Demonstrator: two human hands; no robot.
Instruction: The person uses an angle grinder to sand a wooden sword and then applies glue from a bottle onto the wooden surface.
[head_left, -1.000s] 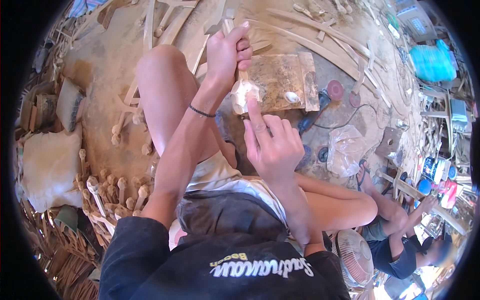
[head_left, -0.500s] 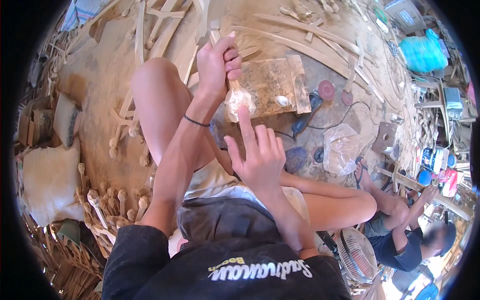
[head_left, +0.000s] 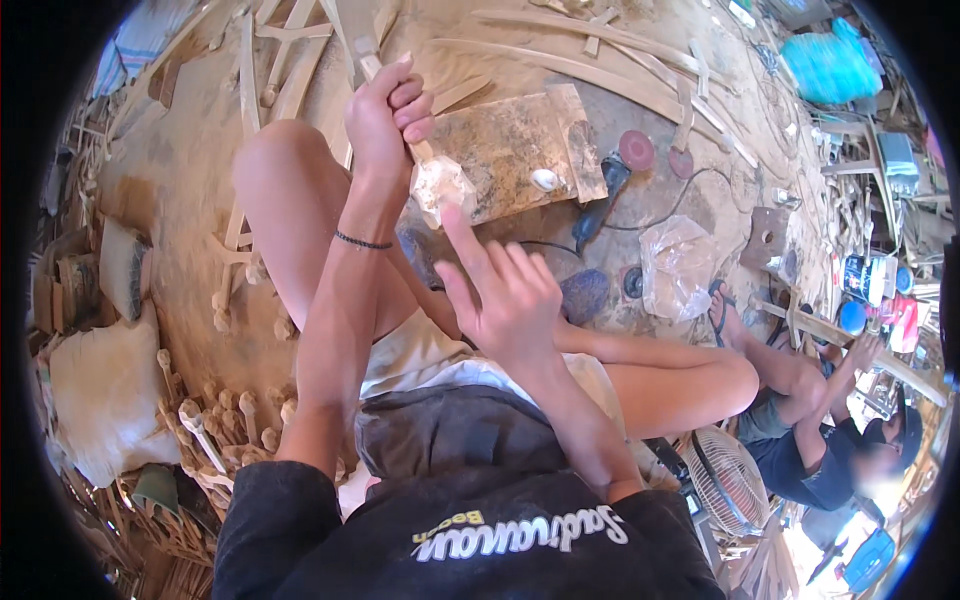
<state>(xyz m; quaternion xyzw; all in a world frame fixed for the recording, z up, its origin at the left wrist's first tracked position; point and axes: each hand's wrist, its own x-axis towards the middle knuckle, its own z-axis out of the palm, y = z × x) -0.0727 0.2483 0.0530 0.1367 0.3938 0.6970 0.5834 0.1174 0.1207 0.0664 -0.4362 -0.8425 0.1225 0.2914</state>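
My left hand is closed round the shaft of a pale carved wooden piece, whose far part runs up past the fist. At its near end is a rough, faceted wooden knob, close to the left edge of a worn wooden block. Below the knob, my right hand holds nothing; its index finger stretches to the knob's near edge, thumb apart and the other fingers partly bent. Whether the fingertip touches the wood is hard to tell. On the block lies a small white object.
A blue angle grinder with a reddish disc lies right of the block, its cord trailing. Beyond are long wooden strips. Several knobbed pieces stand at lower left. A clear plastic bag, fan and another person are right.
The whole view has shifted, so most things sit further left and higher. My right index fingertip has slid from the knob's face to its near edge. The left grip is unchanged.
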